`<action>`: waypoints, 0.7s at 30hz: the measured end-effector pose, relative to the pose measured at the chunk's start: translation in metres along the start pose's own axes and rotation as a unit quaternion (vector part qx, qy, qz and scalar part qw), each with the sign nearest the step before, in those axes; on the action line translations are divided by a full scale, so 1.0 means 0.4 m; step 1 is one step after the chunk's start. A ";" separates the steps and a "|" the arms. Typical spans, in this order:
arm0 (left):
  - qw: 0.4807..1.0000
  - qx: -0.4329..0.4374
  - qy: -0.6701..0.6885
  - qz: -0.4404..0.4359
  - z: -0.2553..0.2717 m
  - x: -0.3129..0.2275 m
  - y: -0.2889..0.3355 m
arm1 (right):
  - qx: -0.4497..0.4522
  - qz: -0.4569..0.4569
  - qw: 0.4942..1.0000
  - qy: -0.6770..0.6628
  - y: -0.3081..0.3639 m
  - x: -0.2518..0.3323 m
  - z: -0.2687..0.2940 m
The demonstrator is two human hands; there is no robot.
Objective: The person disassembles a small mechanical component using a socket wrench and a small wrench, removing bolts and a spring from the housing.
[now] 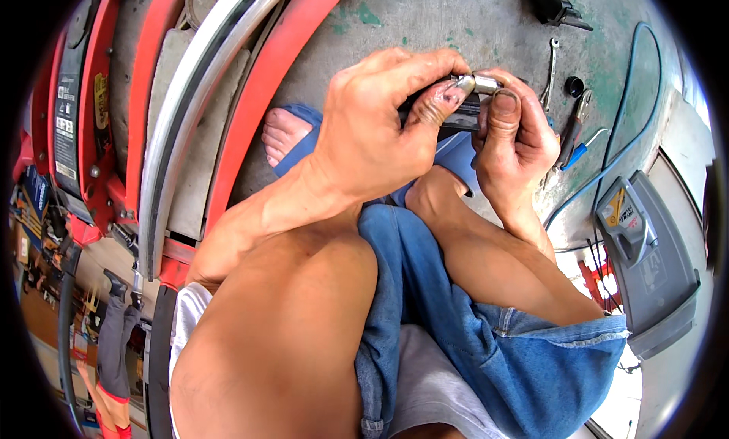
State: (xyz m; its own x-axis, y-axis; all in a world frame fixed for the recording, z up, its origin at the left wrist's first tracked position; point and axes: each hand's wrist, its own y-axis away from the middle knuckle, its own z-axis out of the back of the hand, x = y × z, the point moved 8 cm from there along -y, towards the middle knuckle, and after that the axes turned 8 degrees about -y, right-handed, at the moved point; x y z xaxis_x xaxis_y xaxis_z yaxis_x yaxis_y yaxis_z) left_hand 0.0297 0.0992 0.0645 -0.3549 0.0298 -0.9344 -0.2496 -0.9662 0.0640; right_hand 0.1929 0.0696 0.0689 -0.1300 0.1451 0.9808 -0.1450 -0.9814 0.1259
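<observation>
Both hands meet above the concrete floor, in front of my bent knees. My left hand [387, 116] is closed, its thumb and forefinger pinching one end of a small shiny metal cylinder [486, 84]. The other end of the cylinder sits between the thumb and fingers of my right hand [516, 132], also closed. Just below the cylinder, a black blocky part [463, 116] spans the gap between my hands. My fingers cover much of it, so I cannot tell its kind or whether it joins the cylinder. Dark grime marks my thumbs.
Red metal beams [266, 97] and a curved silver strip [182, 120] stand close on my left. Right of my hands lie a wrench [553, 63], a black ring [574, 86], pliers [575, 128], a blue-handled tool [581, 152], a blue hose [634, 82] and a grey case [657, 272].
</observation>
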 end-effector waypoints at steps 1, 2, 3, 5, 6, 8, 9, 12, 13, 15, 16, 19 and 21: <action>1.000 0.001 -0.001 -0.004 -0.001 -0.003 -0.001 | 0.004 -0.001 1.000 0.013 0.000 0.001 -0.001; 1.000 -0.002 0.000 -0.005 -0.001 -0.004 -0.002 | 0.001 0.013 1.000 0.020 -0.003 0.008 -0.002; 1.000 -0.005 0.002 -0.006 0.000 -0.005 -0.005 | -0.002 0.016 1.000 0.019 -0.008 0.010 -0.003; 1.000 -0.009 -0.005 -0.020 -0.002 -0.005 0.000 | 0.006 0.028 0.999 0.037 -0.001 0.003 -0.008; 1.000 -0.010 -0.010 -0.017 0.000 -0.006 -0.002 | 0.004 0.026 0.999 0.035 -0.001 0.004 -0.009; 1.000 -0.008 -0.014 -0.016 -0.002 -0.010 -0.003 | -0.011 -0.018 1.000 0.007 -0.009 0.004 -0.004; 1.000 -0.008 -0.020 -0.015 -0.007 -0.006 0.001 | -0.014 -0.019 1.000 0.006 -0.001 0.004 0.000; 0.999 -0.031 -0.008 -0.007 -0.005 0.010 -0.003 | -0.013 -0.083 0.996 -0.006 -0.002 -0.022 -0.003; 0.998 -0.056 0.009 -0.009 -0.001 0.024 0.000 | 0.000 -0.077 0.997 0.012 -0.006 -0.026 -0.009; 0.997 -0.064 -0.005 -0.039 0.014 0.018 -0.004 | 0.017 -0.035 0.998 0.043 -0.014 -0.015 -0.014; 0.999 -0.032 -0.003 -0.037 0.014 0.015 -0.004 | 0.040 -0.037 0.998 0.035 -0.008 -0.010 -0.017; 0.999 -0.033 0.016 -0.041 0.012 0.012 -0.016 | 0.008 -0.024 1.000 -0.018 -0.017 -0.003 0.010; 0.996 -0.065 0.038 -0.044 0.025 0.020 -0.016 | -0.038 -0.021 0.999 -0.031 -0.019 -0.017 0.043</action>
State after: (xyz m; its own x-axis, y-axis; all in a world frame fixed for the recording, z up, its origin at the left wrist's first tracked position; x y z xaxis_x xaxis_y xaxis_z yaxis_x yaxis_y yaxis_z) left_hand 0.0196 0.1082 0.0599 -0.2673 0.1007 -0.9583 -0.1568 -0.9858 -0.0599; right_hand 0.2119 0.0739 0.0639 -0.0620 0.1756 0.9825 -0.2231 -0.9619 0.1579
